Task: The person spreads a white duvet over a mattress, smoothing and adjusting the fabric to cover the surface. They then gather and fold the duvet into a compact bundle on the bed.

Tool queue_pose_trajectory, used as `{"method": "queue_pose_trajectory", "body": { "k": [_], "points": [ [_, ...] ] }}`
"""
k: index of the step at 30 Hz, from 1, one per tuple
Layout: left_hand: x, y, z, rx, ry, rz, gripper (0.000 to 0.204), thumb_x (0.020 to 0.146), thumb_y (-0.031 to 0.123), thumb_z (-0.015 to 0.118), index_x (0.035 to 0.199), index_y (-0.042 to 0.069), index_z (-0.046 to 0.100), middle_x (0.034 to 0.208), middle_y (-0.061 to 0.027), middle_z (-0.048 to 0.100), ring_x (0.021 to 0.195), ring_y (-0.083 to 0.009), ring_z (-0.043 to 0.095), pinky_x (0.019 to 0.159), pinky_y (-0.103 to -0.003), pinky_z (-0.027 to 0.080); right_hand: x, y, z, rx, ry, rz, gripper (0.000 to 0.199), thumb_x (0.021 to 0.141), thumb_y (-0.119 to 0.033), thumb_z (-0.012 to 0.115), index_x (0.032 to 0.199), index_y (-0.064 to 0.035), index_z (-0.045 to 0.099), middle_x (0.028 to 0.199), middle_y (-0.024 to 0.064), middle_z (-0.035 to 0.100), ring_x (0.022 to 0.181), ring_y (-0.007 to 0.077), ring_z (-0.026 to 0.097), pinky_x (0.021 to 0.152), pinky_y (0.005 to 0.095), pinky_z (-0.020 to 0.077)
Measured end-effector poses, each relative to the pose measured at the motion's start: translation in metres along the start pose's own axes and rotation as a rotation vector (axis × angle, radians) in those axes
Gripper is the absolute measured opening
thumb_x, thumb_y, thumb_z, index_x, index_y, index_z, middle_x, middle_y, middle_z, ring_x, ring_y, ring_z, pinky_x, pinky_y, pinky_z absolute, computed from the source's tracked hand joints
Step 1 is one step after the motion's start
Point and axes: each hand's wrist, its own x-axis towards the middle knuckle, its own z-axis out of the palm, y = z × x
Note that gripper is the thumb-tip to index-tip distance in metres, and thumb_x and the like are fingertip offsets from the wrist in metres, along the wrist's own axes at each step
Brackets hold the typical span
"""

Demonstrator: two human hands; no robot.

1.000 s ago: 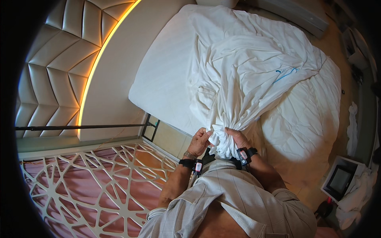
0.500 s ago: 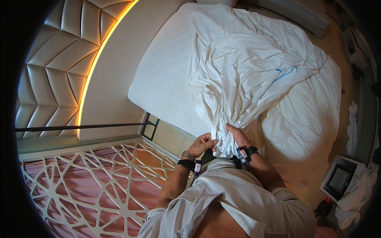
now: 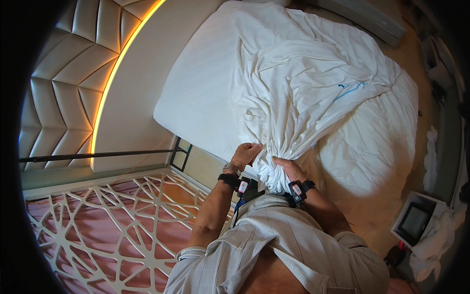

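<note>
A large white duvet cover point(image 3: 303, 78) lies in deep folds over the bed and narrows to a gathered bunch close to my waist. My right hand point(image 3: 290, 169) is closed round the right side of this bunch, its thumb lying on top. At the left side of the bunch my left hand point(image 3: 246, 156) has its fingers pinched together on a fold of the cover; the fingertips are partly hidden. Blue ties point(image 3: 350, 91) show on the cover's right part. A puffy white duvet point(image 3: 360, 152) spreads at the right, partly under the cover.
The white mattress point(image 3: 196, 93) shows left of the cover. A black metal bar point(image 3: 112, 155) and a white lattice panel point(image 3: 117, 235) over pink cloth stand at the left. At the lower right are a framed dark screen point(image 3: 415, 223) and crumpled white cloth point(image 3: 433, 250).
My left hand has moved up and forward along the bunch, away from my waist, and pinches the cover higher. My right hand keeps its grip, a little further left.
</note>
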Motion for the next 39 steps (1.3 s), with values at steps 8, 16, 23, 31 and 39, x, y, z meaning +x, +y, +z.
{"method": "queue_pose_trajectory", "body": {
  "k": [8,16,23,31,39],
  "points": [
    [-0.017,-0.034,-0.005,-0.212,0.003,0.257,0.022,0.100,0.030,0.073,0.097,0.009,0.068,0.080,0.0058,0.064,0.069,-0.0052,0.056,0.065,-0.024,0.049,0.012,-0.003,-0.009,0.136,-0.015,-0.073,0.037,0.095,-0.016,0.065,0.127,0.0029,0.063,0.114,0.0145,0.073,0.100,0.0286,0.072,0.095,0.0431,0.0581],
    [-0.035,-0.077,-0.006,-0.299,-0.032,0.218,0.020,0.100,0.027,0.072,0.096,0.008,0.068,0.084,0.0001,0.068,0.078,-0.0104,0.064,0.078,-0.029,0.055,0.019,-0.015,-0.004,0.129,0.067,-0.146,0.040,0.093,-0.020,0.063,0.126,0.0032,0.064,0.118,0.0180,0.072,0.105,0.0339,0.071,0.100,0.0475,0.0549],
    [-0.028,-0.079,-0.001,-0.227,0.044,0.332,0.027,0.102,0.033,0.068,0.108,0.007,0.068,0.095,-0.0003,0.069,0.087,-0.0102,0.064,0.082,-0.029,0.054,0.013,-0.012,-0.005,0.117,-0.015,-0.023,0.045,0.093,-0.017,0.064,0.135,-0.0005,0.060,0.121,0.0160,0.072,0.108,0.0328,0.071,0.102,0.0482,0.0549],
    [-0.044,-0.057,0.017,-0.247,-0.312,0.269,0.065,0.098,0.031,0.074,0.151,0.009,0.044,0.136,-0.0036,0.060,0.115,-0.0100,0.059,0.097,-0.032,0.050,0.015,-0.004,-0.003,0.159,-0.043,0.041,0.049,0.094,-0.029,0.064,0.134,-0.0007,0.060,0.119,0.0175,0.073,0.104,0.0341,0.071,0.097,0.0488,0.0562],
    [-0.047,-0.061,0.015,-0.103,-0.255,0.167,0.023,0.099,0.020,0.075,0.119,0.008,0.074,0.100,0.0065,0.071,0.088,-0.0048,0.063,0.081,-0.026,0.053,0.015,-0.002,0.002,0.121,-0.021,0.010,0.047,0.095,-0.032,0.060,0.128,0.0004,0.064,0.113,0.0169,0.074,0.095,0.0333,0.072,0.091,0.0467,0.0578]
  ]
}}
